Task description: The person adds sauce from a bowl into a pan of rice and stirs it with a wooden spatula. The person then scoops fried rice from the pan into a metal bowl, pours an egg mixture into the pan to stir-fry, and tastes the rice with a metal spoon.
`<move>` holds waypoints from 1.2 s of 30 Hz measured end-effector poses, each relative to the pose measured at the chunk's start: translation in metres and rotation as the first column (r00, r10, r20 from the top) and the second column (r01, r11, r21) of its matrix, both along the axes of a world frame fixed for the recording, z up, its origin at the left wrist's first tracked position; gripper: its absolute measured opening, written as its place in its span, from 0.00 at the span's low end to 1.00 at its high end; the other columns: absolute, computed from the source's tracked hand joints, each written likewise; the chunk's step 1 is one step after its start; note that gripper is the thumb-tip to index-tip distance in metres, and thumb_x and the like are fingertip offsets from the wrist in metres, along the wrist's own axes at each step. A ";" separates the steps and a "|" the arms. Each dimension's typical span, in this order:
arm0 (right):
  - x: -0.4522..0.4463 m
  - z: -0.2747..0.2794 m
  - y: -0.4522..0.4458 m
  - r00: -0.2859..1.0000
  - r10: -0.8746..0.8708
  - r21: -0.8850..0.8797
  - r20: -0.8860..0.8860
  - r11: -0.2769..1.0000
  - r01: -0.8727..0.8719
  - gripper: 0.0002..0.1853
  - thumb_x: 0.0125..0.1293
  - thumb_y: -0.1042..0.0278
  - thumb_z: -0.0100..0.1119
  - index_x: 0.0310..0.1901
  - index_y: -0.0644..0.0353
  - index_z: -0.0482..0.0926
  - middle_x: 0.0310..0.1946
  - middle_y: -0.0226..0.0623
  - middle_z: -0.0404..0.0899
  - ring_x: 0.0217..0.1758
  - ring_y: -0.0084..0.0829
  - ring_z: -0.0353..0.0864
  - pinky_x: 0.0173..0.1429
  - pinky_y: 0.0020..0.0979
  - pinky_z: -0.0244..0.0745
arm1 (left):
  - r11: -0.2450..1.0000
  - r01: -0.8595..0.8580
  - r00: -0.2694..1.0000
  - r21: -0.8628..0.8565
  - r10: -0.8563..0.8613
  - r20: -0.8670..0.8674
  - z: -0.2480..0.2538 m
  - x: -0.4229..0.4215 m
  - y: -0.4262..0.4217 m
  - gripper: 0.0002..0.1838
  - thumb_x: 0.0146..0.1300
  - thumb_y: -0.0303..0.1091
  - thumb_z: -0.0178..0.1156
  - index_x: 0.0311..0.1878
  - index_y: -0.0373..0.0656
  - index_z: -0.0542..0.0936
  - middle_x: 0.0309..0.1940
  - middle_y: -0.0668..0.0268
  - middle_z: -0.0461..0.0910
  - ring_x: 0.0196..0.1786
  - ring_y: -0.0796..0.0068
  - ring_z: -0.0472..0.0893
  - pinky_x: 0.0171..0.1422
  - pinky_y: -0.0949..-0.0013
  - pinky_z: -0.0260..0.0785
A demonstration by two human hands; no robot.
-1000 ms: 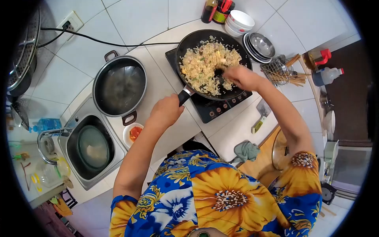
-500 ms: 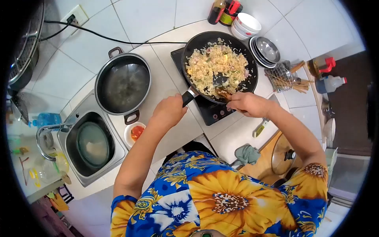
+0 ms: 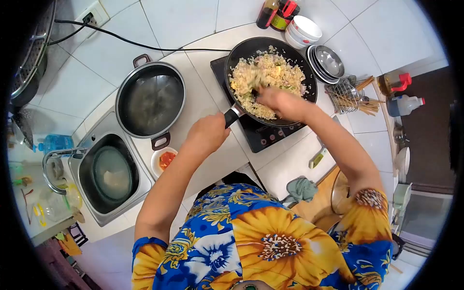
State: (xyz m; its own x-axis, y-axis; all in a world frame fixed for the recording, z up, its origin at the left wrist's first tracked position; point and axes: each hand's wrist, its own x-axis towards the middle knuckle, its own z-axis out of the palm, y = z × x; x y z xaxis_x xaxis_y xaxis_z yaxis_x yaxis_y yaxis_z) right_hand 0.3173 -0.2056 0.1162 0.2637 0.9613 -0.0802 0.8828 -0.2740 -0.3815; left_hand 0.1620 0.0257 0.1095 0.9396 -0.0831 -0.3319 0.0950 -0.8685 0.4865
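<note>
Grasping with the left hand (image 3: 208, 135) the black pan handle (image 3: 232, 115), fingers folded closely around its end. Grasping with the right hand (image 3: 280, 103) a stirring utensil, low over the near half of the frying pan (image 3: 244, 52); utensil mostly hidden by fingers and blur, so cannot tell its exact shape. In the pan, fried rice (image 3: 282, 72) with yellow pieces and some bits of green, spread over most of the base. Under the pan, an induction cooktop (image 3: 270, 137) toward the back edge of the countertop (image 3: 200, 87), with buttons on the side of the front edge.

Along the back edge, a dark sauce bottle (image 3: 267, 15), a sauce jar (image 3: 282, 20) with red lid, and stacked white bowls (image 3: 303, 31). Farther right, nested steel dishes (image 3: 329, 61), then a wire basket (image 3: 344, 99) with chopsticks (image 3: 368, 105).

To the left, between cooktop and sink (image 3: 146, 182), a wide two-handled pot (image 3: 151, 99). Near the left forearm, at the right edge of the sink, a small white bowl (image 3: 155, 163) with red chopped food (image 3: 167, 159). On the right part of the countertop, a green-handled utensil (image 3: 317, 158), partly behind the right forearm; toward the front edge, a crumpled gray-green cloth (image 3: 302, 188).
</note>
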 end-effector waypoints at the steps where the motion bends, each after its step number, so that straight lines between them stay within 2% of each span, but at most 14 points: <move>1: 0.017 -0.001 0.011 0.999 0.017 0.101 0.034 0.995 -0.021 0.17 0.49 0.83 0.56 0.44 0.65 0.76 0.42 0.48 0.77 0.47 0.50 0.76 0.52 0.42 0.73 | 1.000 0.001 1.000 0.010 -0.001 0.003 0.002 0.001 -0.001 0.18 0.60 0.40 0.62 0.42 0.33 0.75 0.34 0.47 0.82 0.39 0.46 0.82 0.45 0.51 0.75; 4: 0.022 0.004 0.013 0.989 -0.145 0.135 -0.032 0.980 0.148 0.16 0.50 0.81 0.57 0.44 0.65 0.77 0.42 0.48 0.77 0.47 0.48 0.77 0.52 0.41 0.74 | 1.000 -0.009 1.000 0.026 0.009 -0.025 0.002 -0.003 -0.002 0.18 0.60 0.39 0.62 0.42 0.33 0.74 0.34 0.48 0.82 0.39 0.47 0.82 0.45 0.51 0.75; 6: -0.002 0.011 -0.002 0.998 0.050 0.084 -0.029 0.995 -0.047 0.24 0.49 0.84 0.57 0.52 0.63 0.77 0.45 0.45 0.77 0.48 0.47 0.77 0.52 0.41 0.74 | 1.000 -0.004 1.000 0.008 0.004 0.013 -0.004 0.000 0.000 0.18 0.60 0.40 0.62 0.42 0.33 0.74 0.34 0.48 0.82 0.39 0.46 0.82 0.45 0.51 0.75; 9: -0.043 0.031 -0.006 0.982 -0.008 -0.141 -0.188 0.990 -0.019 0.27 0.47 0.84 0.57 0.54 0.63 0.75 0.45 0.46 0.77 0.49 0.46 0.76 0.54 0.42 0.73 | 1.000 -0.031 0.998 0.004 0.031 -0.048 0.003 0.001 -0.001 0.18 0.60 0.40 0.62 0.42 0.33 0.74 0.35 0.47 0.82 0.39 0.46 0.82 0.45 0.51 0.75; 12: -0.011 0.006 0.011 0.998 0.051 0.135 0.039 0.989 -0.055 0.23 0.48 0.84 0.56 0.50 0.65 0.77 0.46 0.47 0.77 0.49 0.49 0.75 0.55 0.40 0.72 | 1.000 -0.006 1.000 0.005 0.006 -0.015 -0.001 0.000 0.000 0.18 0.60 0.40 0.62 0.43 0.33 0.74 0.35 0.47 0.82 0.40 0.46 0.82 0.46 0.51 0.75; 13: 0.006 0.009 0.022 1.000 -0.015 0.072 -0.020 0.997 0.016 0.19 0.52 0.84 0.54 0.48 0.66 0.77 0.44 0.49 0.78 0.48 0.52 0.77 0.56 0.38 0.73 | 1.000 0.002 1.000 0.014 -0.002 -0.011 0.002 0.000 -0.001 0.18 0.60 0.40 0.62 0.43 0.33 0.74 0.35 0.47 0.82 0.40 0.46 0.82 0.46 0.51 0.75; 16: 0.028 0.006 0.015 0.986 -0.169 0.227 0.012 0.960 0.162 0.13 0.61 0.80 0.54 0.48 0.67 0.78 0.42 0.46 0.81 0.47 0.44 0.81 0.54 0.35 0.76 | 0.999 -0.029 0.997 0.015 0.030 -0.067 0.009 0.000 -0.001 0.17 0.61 0.40 0.62 0.42 0.33 0.75 0.35 0.47 0.82 0.41 0.46 0.82 0.47 0.51 0.74; 18: 0.034 0.008 -0.010 0.877 -0.410 0.410 -0.252 0.776 0.480 0.12 0.66 0.70 0.56 0.49 0.64 0.80 0.43 0.45 0.83 0.40 0.39 0.84 0.46 0.34 0.78 | 0.999 -0.032 0.999 -0.031 0.031 -0.044 0.001 0.002 0.001 0.17 0.61 0.40 0.62 0.42 0.33 0.75 0.35 0.47 0.82 0.42 0.46 0.82 0.47 0.51 0.74; 19: 0.029 0.015 -0.025 0.723 -0.540 0.349 -0.430 0.639 0.685 0.12 0.69 0.67 0.55 0.47 0.66 0.81 0.43 0.42 0.84 0.39 0.29 0.85 0.44 0.29 0.79 | 0.999 -0.029 0.999 -0.037 0.027 -0.037 0.001 0.003 0.001 0.17 0.61 0.40 0.62 0.42 0.33 0.75 0.35 0.47 0.82 0.42 0.46 0.82 0.47 0.51 0.74; 21: 0.022 0.031 -0.047 0.512 -0.530 0.352 -0.676 0.378 0.856 0.13 0.71 0.67 0.53 0.46 0.67 0.81 0.41 0.39 0.84 0.39 0.25 0.84 0.42 0.27 0.81 | 1.000 -0.020 0.999 -0.008 0.020 -0.045 0.001 0.002 0.001 0.16 0.61 0.39 0.61 0.41 0.33 0.75 0.35 0.47 0.82 0.41 0.46 0.82 0.46 0.51 0.74; 24: 0.016 0.033 -0.062 0.425 -0.488 0.444 -0.762 0.085 0.892 0.13 0.72 0.68 0.51 0.46 0.69 0.80 0.41 0.41 0.82 0.36 0.28 0.84 0.42 0.27 0.83 | 0.998 -0.027 0.998 -0.051 0.024 -0.064 0.003 0.002 0.003 0.18 0.61 0.41 0.61 0.42 0.34 0.74 0.35 0.44 0.80 0.41 0.43 0.80 0.48 0.48 0.71; 31: 0.018 -0.021 -0.034 0.398 -0.396 0.448 -0.828 -0.041 0.893 0.11 0.69 0.71 0.56 0.48 0.68 0.77 0.41 0.42 0.81 0.40 0.34 0.85 0.46 0.29 0.83 | 1.000 -0.001 0.999 -0.001 0.001 -0.052 0.007 0.005 0.002 0.17 0.61 0.40 0.61 0.40 0.33 0.74 0.33 0.46 0.81 0.39 0.44 0.81 0.45 0.50 0.73; 33: 0.015 -0.035 -0.016 0.345 -0.318 0.401 -0.883 -0.129 0.907 0.07 0.69 0.74 0.54 0.45 0.66 0.76 0.39 0.38 0.80 0.38 0.28 0.84 0.44 0.27 0.82 | 1.000 0.007 1.000 0.010 -0.007 -0.019 0.005 0.003 0.002 0.17 0.61 0.40 0.61 0.40 0.33 0.74 0.33 0.46 0.81 0.39 0.44 0.81 0.45 0.49 0.73; 36: 0.007 -0.054 0.007 0.371 -0.382 0.443 -0.847 -0.121 0.888 0.05 0.69 0.77 0.52 0.43 0.65 0.75 0.39 0.36 0.79 0.39 0.28 0.84 0.44 0.26 0.82 | 1.000 -0.010 0.999 0.015 0.011 -0.045 0.012 0.003 0.001 0.17 0.61 0.40 0.61 0.40 0.33 0.74 0.32 0.46 0.81 0.39 0.44 0.81 0.45 0.49 0.73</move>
State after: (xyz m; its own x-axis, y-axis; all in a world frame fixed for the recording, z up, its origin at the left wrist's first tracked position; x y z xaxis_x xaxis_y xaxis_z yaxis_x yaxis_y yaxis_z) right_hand 0.3245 -0.1989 0.0623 0.9733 -0.1433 0.1791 0.1873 0.0457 -0.9812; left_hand 0.1651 0.0264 0.1211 0.9244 -0.0683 -0.3754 0.1259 -0.8742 0.4690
